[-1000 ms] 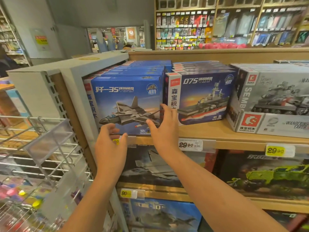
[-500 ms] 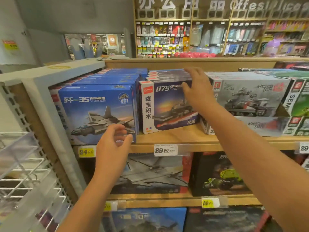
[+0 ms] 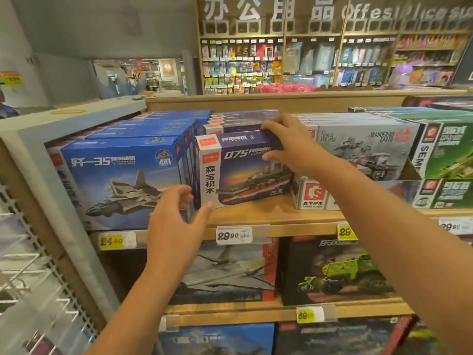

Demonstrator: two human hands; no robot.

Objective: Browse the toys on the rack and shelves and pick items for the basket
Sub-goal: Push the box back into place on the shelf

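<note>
On the top wooden shelf (image 3: 268, 216), a row of boxed building-brick sets stands front-facing. The right hand (image 3: 291, 147) has its grip closed on the upper right corner of the front 075 warship box (image 3: 240, 172), fingers over the top edge and thumb on the front face. The box is tipped slightly toward the near side, ahead of the identical boxes stacked behind it. The left hand (image 3: 176, 226) hangs open at the box's lower left corner, thumb tip at its bottom edge. To the left stands the blue jet fighter box (image 3: 115, 180); to the right, a grey tank box (image 3: 366, 152). Price tags (image 3: 233, 235) line the shelf's near edge
</note>
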